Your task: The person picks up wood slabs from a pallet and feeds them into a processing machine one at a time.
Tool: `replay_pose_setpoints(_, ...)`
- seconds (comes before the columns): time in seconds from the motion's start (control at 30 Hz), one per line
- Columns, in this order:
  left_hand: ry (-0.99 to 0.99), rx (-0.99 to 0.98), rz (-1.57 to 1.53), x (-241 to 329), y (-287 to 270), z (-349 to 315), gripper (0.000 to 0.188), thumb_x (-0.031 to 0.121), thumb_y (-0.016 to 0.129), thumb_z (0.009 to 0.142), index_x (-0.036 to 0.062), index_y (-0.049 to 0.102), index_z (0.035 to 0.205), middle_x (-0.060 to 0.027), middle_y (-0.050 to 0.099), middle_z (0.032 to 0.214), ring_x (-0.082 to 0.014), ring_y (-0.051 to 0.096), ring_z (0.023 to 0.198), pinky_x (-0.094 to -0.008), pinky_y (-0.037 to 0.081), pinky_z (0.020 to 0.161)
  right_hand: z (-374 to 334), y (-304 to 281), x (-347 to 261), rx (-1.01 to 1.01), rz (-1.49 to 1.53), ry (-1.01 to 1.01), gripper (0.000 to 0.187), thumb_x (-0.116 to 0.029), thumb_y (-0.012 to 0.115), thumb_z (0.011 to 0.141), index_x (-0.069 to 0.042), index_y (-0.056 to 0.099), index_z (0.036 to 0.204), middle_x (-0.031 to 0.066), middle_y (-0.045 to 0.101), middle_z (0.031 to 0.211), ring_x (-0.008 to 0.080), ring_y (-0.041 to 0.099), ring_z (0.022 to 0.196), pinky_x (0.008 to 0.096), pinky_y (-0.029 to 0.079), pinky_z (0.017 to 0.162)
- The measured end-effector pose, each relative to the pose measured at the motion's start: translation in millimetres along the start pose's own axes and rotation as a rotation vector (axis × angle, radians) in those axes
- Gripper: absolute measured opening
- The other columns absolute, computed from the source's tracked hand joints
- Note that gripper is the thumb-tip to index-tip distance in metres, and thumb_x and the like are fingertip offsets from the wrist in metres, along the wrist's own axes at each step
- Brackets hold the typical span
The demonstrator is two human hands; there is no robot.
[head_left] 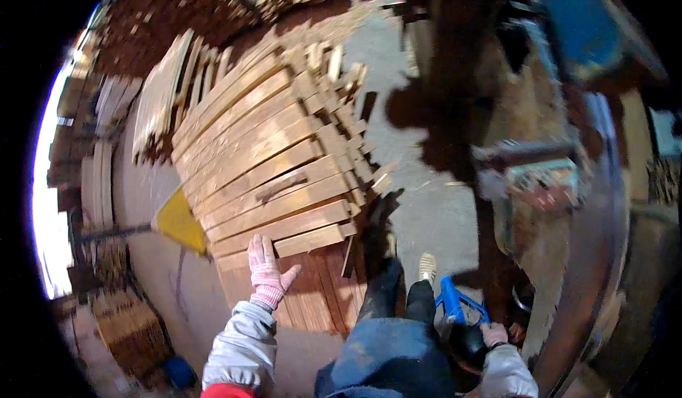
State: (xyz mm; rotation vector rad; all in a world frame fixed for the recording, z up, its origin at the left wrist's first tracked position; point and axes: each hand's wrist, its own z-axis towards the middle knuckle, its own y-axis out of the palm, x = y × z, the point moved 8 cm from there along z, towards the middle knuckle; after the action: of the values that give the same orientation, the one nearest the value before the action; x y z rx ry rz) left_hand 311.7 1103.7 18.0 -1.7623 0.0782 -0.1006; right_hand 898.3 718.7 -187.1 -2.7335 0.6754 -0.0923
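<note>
My left hand (263,273), in a pink and white work glove, reaches to the near edge of a stack of wooden planks (284,195). Its fingers are stretched out and the thumb stands apart; whether it touches the wood I cannot tell. A short stick (283,186) lies across the top planks. At the lower right, my gloved right hand (495,334) is closed at the edge of a blue-framed object with a black rounded part (455,305), whose kind I cannot make out.
A yellow metal plate (180,220) stands left of the stack, with more planks (163,99) beyond. Along the right runs a worn machine with a long metal edge (593,256). Wood scraps (383,178) lie on the grey floor (433,220) by my feet.
</note>
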Motion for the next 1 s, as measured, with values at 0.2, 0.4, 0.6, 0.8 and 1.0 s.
replay_pose_setpoints(0.2,-0.128,0.252,-0.213,-40,-19,15,0.095,0.039,0.069,0.087,-0.0050,0.020,0.156,-0.0288,0.026,0.158,-0.0444,0.025,0.147,-0.0478,0.019,0.121,91,41,22,-0.036,-0.179,0.223,0.046,-0.051,0.051,0.096,-0.014,0.072,0.113,0.0183,0.069,0.117,0.0374,0.066,0.108,0.0487,0.051,0.094)
replay_pose_setpoints(0.4,-0.036,0.233,-0.343,36,-33,89,0.086,0.034,0.062,0.090,-0.0079,0.022,0.154,-0.0299,0.029,0.155,-0.0471,0.027,0.144,-0.0487,0.018,0.121,57,1,-111,-0.194,-0.133,0.005,0.060,-0.065,0.043,0.095,-0.019,0.072,0.120,0.0166,0.072,0.113,0.0346,0.068,0.109,0.0405,0.052,0.096)
replay_pose_setpoints(0.6,0.422,0.112,-0.651,157,-90,115,0.080,0.034,0.083,0.070,-0.0001,0.050,0.134,-0.0262,0.048,0.142,-0.0478,0.043,0.135,-0.0581,0.028,0.117,95,-79,-224,-0.054,-0.018,-0.057,0.055,-0.059,0.045,0.095,-0.016,0.072,0.117,0.0164,0.072,0.111,0.0334,0.068,0.107,0.0404,0.052,0.094)
replay_pose_setpoints(0.8,0.194,0.126,-0.381,87,-68,65,0.104,0.040,0.083,0.074,0.0005,0.028,0.153,-0.0275,0.030,0.157,-0.0498,0.027,0.145,-0.0607,0.022,0.119,103,-182,-200,0.217,0.088,0.197,0.050,-0.053,0.047,0.095,-0.014,0.072,0.114,0.0161,0.072,0.109,0.0322,0.068,0.104,0.0402,0.052,0.092)
replay_pose_setpoints(1.0,-0.081,-0.118,-0.072,34,-10,12,0.096,0.047,0.079,0.070,0.0004,0.041,0.145,-0.0264,0.033,0.153,-0.0482,0.025,0.145,-0.0648,0.016,0.120,114,-246,-184,0.323,0.037,0.065,0.045,-0.047,0.049,0.095,-0.011,0.072,0.111,0.0159,0.072,0.108,0.0310,0.068,0.102,0.0401,0.052,0.090)
